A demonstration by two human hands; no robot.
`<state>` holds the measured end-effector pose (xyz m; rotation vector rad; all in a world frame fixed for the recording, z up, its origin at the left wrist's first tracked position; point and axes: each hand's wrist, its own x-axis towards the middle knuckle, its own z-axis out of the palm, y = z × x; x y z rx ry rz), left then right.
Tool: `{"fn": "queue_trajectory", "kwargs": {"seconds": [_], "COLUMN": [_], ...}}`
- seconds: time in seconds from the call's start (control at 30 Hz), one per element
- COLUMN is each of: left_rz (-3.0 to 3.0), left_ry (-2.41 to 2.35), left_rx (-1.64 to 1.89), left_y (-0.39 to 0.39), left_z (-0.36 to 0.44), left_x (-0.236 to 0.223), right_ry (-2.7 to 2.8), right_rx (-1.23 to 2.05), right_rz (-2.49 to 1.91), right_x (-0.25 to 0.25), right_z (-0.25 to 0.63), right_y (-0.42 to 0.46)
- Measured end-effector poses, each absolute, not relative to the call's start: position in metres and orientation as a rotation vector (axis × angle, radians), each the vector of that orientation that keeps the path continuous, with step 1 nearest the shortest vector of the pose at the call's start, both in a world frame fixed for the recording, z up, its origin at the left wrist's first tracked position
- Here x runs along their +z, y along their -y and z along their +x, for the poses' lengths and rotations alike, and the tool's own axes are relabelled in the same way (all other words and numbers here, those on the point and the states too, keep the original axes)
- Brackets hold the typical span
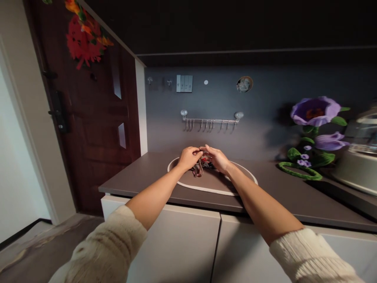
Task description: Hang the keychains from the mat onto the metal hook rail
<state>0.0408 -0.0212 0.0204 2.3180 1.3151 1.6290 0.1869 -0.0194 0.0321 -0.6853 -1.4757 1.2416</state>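
Observation:
My left hand is closed, its fingers pinching a bunch of keys that dangles below them. Close against it, my right hand curls its fingers in from the other side and grips part of the same bunch. Small red and dark pieces show between the two hands; their exact kind is too small to tell. Both hands are above an oval tray with a pale rim, which lies on the counter. My fingertips partly hide what is between them.
On the grey wall behind is a metal rail with several hooks. Purple artificial flowers and a pale rounded container stand at the right of the counter. A dark red door is at the left.

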Motion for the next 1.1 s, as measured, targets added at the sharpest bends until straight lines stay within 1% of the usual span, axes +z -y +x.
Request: {"fn": "queue_trajectory", "kwargs": {"seconds": [0.37, 0.57, 0.8, 1.1], "left_rz": [2.374, 2.239, 1.994, 1.921], "left_ry": [-1.278, -1.180, -0.983, -0.994], "left_rx": [1.697, 1.744, 1.683, 1.615], "left_y": [0.017, 0.015, 0.012, 0.009], "left_z": [0.036, 0.035, 0.035, 0.036], "left_x": [0.022, 0.023, 0.024, 0.022], "right_ry": [1.546, 1.434, 1.445, 1.532], "right_rx": [1.178, 1.129, 0.939, 0.912], "right_rz": [-0.678, -0.692, -0.788, -0.786], "right_x": [0.034, 0.032, 0.029, 0.030], "right_z": [0.185, 0.188, 0.189, 0.187], "right_y": [0.025, 0.017, 0.012, 0.017]}}
